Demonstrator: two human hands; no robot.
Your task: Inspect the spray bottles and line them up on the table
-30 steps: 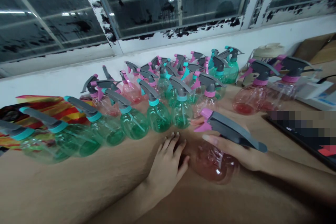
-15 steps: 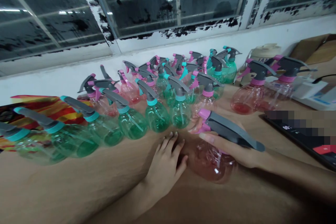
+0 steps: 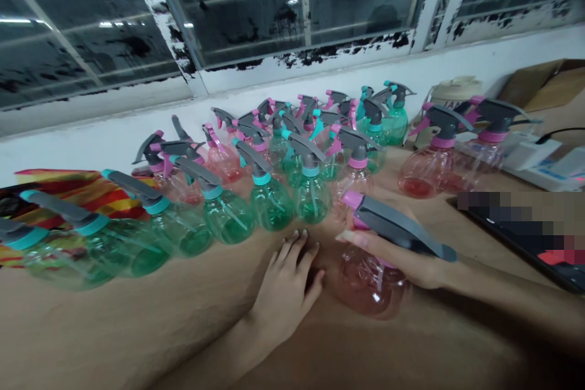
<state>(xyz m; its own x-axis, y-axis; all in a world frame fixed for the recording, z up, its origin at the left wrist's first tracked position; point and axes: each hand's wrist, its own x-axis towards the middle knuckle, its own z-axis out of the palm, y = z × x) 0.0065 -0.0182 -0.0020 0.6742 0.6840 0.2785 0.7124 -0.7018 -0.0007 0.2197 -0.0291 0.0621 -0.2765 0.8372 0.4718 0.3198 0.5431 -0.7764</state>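
Observation:
My right hand (image 3: 406,256) is wrapped round the neck of a pink spray bottle (image 3: 372,286), just under its grey and pink spray head. The thumb lies across the near side; the other fingers are mostly hidden behind the neck. This bottle stands on the wooden table (image 3: 183,329). Beside it on the left, my left hand (image 3: 290,280) rests palm down on the tabletop, fingers spread and holding nothing. Beyond its fingertips stand a green spray bottle (image 3: 312,198) and another green spray bottle (image 3: 273,204).
Several green bottles run leftward in a row, with more pink and green ones behind. Two pink bottles, one a pink spray bottle (image 3: 427,170), stand at right. A phone (image 3: 503,231), a power strip (image 3: 539,158), a cardboard box (image 3: 543,85) and striped cloth (image 3: 91,195) are around.
The view has shifted slightly, moving the scene a little left. My right thumb reaches slightly further forward on the pink spray bottle; its trigger is less visible. My left hand stays put.

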